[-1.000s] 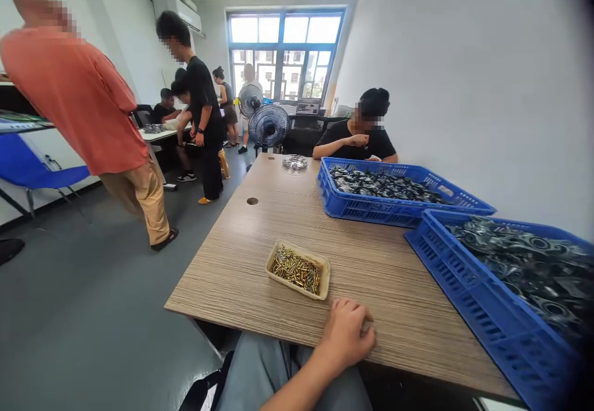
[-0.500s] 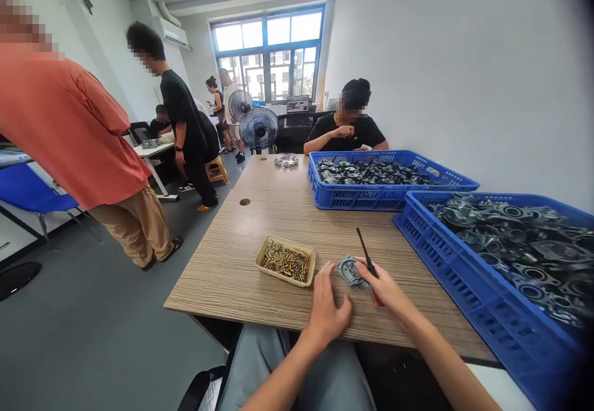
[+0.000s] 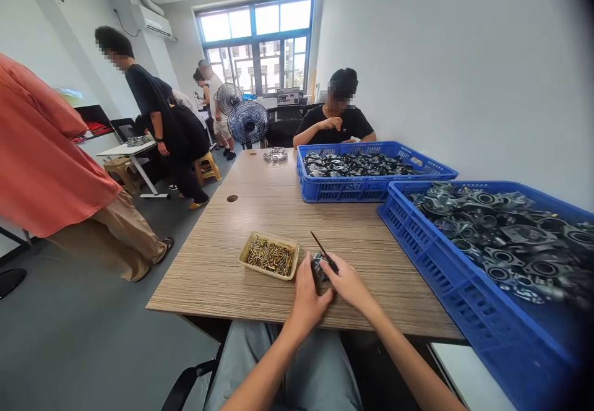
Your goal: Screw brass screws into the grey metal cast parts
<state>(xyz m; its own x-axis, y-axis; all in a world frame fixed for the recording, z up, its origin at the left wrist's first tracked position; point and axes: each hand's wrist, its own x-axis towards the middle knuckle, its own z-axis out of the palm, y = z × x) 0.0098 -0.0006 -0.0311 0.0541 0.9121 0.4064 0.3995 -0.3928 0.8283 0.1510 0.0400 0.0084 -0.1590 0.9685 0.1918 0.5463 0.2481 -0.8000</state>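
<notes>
In the head view, a small grey metal casting is on the near part of the table, partly hidden by my fingers. My left hand is curled around its left and near sides, with the thumb toward my right hand. My right hand grips a screwdriver over the casting; its thin dark shaft points up and away to the left. Just left of my left hand stands a shallow cream tray of small brass-coloured screws.
Two blue crates of metal castings stand on the table, one to the right and one farther back. A co-worker sits beyond the back crate. People stand at left, and a fan is behind the table.
The view has swung slightly right. My hands have come closer together around the casting, and the screwdriver has tilted further left.
</notes>
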